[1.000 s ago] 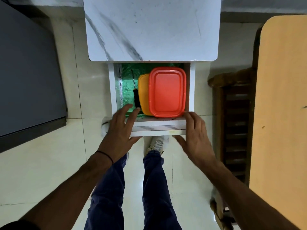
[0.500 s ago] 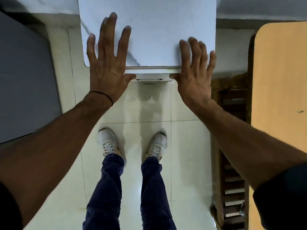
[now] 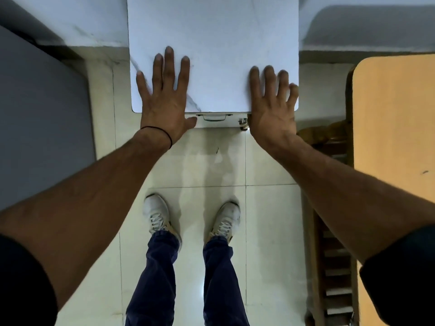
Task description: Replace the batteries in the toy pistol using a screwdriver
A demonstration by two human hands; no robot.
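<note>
My left hand lies flat, fingers spread, on the near left part of a white marble-patterned cabinet top. My right hand rests flat on its near right corner, fingers apart. Neither hand holds anything. Below the top's front edge, the drawer front with its small handle sits pushed in between my hands. No toy pistol, screwdriver or batteries are visible; the drawer's contents are hidden.
A dark grey surface stands at the left. A tan wooden tabletop and a dark wooden chair are at the right. My legs and white shoes stand on a pale tiled floor.
One second ago the drawer was open, showing a screwdriver and orange and red containers. It has been pushed shut, and both hands have moved onto the cabinet top.
</note>
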